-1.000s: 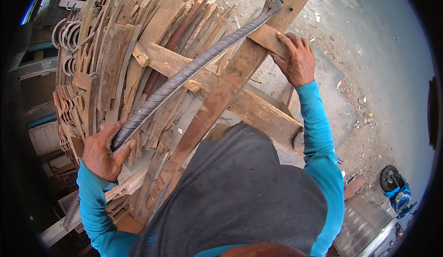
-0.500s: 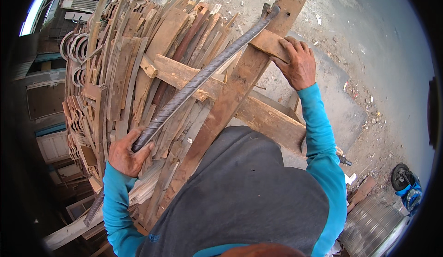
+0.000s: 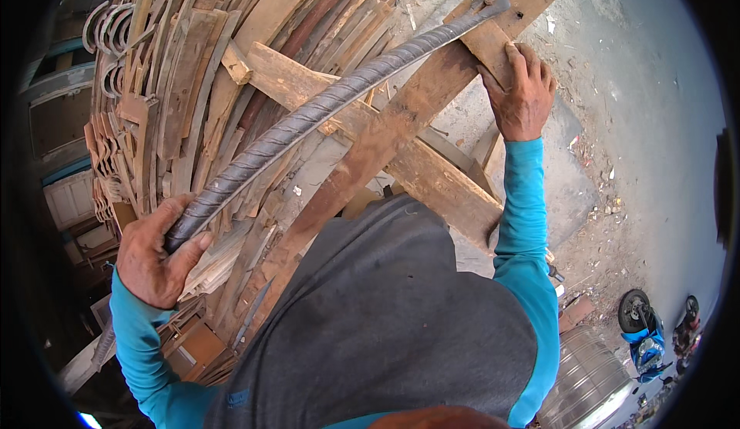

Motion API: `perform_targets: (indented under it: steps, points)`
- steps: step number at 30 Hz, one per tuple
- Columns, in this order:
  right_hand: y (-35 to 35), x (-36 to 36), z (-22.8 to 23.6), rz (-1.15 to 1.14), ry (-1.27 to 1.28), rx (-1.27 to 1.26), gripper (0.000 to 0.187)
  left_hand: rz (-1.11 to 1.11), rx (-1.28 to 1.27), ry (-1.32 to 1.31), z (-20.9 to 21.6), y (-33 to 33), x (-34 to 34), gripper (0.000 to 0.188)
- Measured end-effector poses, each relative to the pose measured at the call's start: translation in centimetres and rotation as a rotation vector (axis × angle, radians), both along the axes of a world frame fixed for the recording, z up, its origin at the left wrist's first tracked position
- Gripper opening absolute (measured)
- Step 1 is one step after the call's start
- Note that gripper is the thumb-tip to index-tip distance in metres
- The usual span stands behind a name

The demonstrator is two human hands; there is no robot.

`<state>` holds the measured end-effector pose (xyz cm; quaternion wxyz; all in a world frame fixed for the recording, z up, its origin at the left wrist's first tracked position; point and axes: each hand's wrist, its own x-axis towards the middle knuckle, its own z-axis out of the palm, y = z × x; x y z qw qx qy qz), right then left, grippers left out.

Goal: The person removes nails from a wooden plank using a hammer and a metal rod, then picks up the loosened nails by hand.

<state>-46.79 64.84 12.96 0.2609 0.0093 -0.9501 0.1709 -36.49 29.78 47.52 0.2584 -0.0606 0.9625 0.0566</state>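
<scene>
Left hand (image 3: 154,255), 8 o'clock, grip closed on steel bar (image 3: 324,109), swung closer since before. Right hand (image 3: 520,94), 1 o'clock, fingers flat on wooden block (image 3: 487,42), steadying.

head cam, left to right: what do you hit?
Curved metal hoops → left hand gripping the rebar → crossed wooden beams → right hand on a wood block → steel drum → blue wheeled machine.
</scene>
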Motion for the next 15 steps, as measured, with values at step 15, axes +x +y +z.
perform_targets:
  steps: [15]
  points:
    - [-9.8,3.3,9.8,0.572,0.181,-0.371,0.081,-0.535,0.234,0.831,-5.6,-1.8,4.6,0.053]
